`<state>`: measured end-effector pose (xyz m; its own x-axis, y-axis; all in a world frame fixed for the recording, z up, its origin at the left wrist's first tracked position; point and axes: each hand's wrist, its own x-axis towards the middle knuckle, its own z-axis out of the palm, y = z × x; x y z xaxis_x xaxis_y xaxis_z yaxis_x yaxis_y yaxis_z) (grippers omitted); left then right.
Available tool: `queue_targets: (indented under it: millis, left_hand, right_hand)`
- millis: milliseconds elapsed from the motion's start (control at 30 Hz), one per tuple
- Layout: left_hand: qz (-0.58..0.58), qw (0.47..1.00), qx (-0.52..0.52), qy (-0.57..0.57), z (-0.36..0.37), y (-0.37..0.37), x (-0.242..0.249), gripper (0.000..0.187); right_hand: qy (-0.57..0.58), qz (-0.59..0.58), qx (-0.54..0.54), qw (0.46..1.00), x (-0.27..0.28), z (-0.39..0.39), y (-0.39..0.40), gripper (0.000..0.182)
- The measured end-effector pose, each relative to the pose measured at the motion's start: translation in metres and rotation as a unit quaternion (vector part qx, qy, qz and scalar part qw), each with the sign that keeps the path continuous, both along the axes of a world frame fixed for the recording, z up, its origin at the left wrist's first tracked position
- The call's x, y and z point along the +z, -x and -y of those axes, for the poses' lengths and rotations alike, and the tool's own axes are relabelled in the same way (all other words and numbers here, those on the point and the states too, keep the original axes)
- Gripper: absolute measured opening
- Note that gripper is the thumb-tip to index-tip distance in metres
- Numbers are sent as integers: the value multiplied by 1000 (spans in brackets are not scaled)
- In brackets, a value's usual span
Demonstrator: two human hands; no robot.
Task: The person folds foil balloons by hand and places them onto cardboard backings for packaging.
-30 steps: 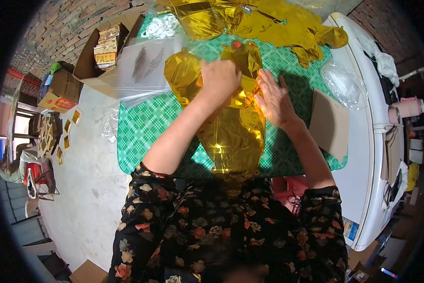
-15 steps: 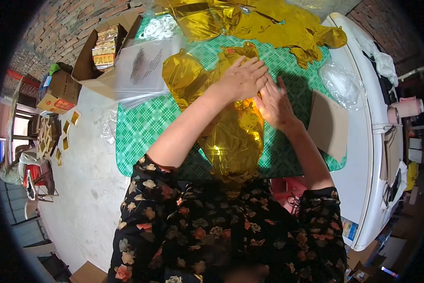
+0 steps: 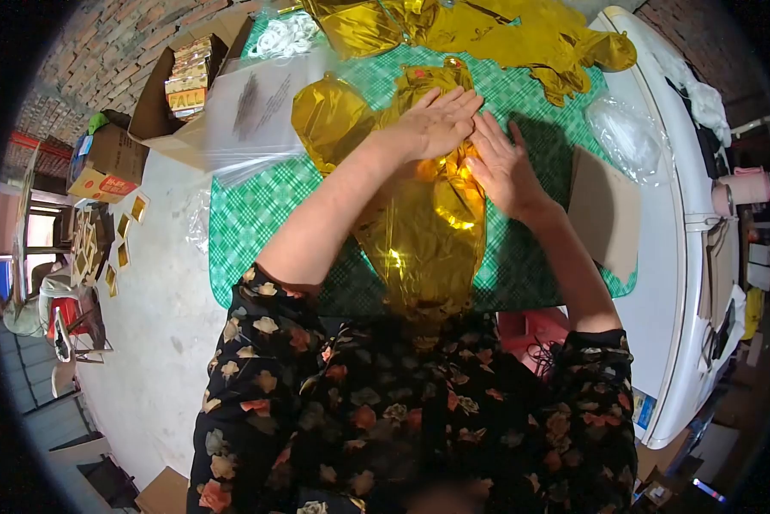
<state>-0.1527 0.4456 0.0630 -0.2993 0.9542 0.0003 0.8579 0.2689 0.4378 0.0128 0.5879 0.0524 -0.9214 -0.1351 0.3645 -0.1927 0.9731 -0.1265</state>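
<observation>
A gold foil balloon [image 3: 423, 231], flat and wrinkled, lies on a green plaid tablecloth [image 3: 256, 231] and reaches down to the near table edge. My left hand [image 3: 436, 127] lies across its upper part with fingers stretched out. Just to the right, my right hand [image 3: 505, 167] rests along the balloon's right edge, fingers extended, its fingertips close to those of my left hand. Neither hand grips anything. A rounded lobe of gold foil [image 3: 325, 120] spreads out left of my left wrist. The foil directly under my hands is hidden.
More gold foil balloons [image 3: 488, 38] lie along the far table edge. Clear plastic bags [image 3: 265, 111] and white string [image 3: 286, 34] are at the upper left, beside an open cardboard box [image 3: 158, 128]. A cardboard sheet [image 3: 606, 210] and a plastic bag [image 3: 629, 141] lie right.
My hands have parted slightly: the left has turned and no longer overlaps the right's fingertips. The view has shifted a little, and the lower foil looks smoother and wider.
</observation>
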Motion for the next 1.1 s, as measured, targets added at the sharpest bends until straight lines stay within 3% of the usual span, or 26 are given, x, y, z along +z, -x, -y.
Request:
queue_targets:
  millis: [267,667,767,1100]
  left_hand:
    - [-3,1000,-11,6,-2,4,-5,66]
    - [-26,998,-1,64,-6,1,2,63]
    - [-24,999,-9,30,-5,1,2,63]
    - [-60,998,-23,22,1,0,1,63]
  right_hand:
    - [-49,67,4,997,18,16,-44,62]
    - [-23,98,-14,995,18,26,-62,76]
    - [-39,112,10,993,28,32,-70,78]
    - [39,178,33,983,39,65,-98,86]
